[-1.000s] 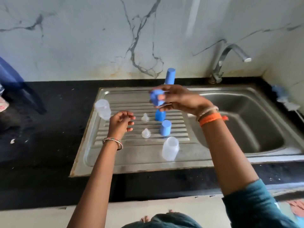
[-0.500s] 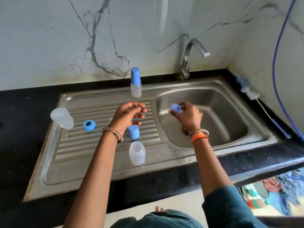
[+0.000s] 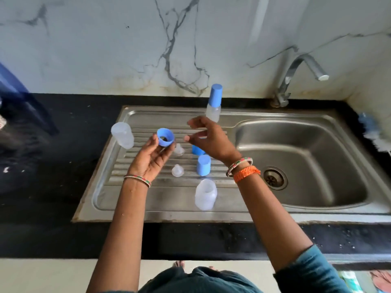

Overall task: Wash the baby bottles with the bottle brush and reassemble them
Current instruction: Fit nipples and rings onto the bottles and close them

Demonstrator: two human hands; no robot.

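The left hand [image 3: 151, 158] now pinches the blue plastic collar ring [image 3: 165, 137] at its fingertips, lifted from the ribbed steel drainboard [image 3: 135, 197]. The right hand [image 3: 211, 140], fingers loosely curled and empty, has left the basin.

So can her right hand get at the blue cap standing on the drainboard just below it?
Probably yes. The right hand hovers just above the blue cap, looks to be holding nothing, and nothing lies between them; the left hand with the blue ring is off to the side.
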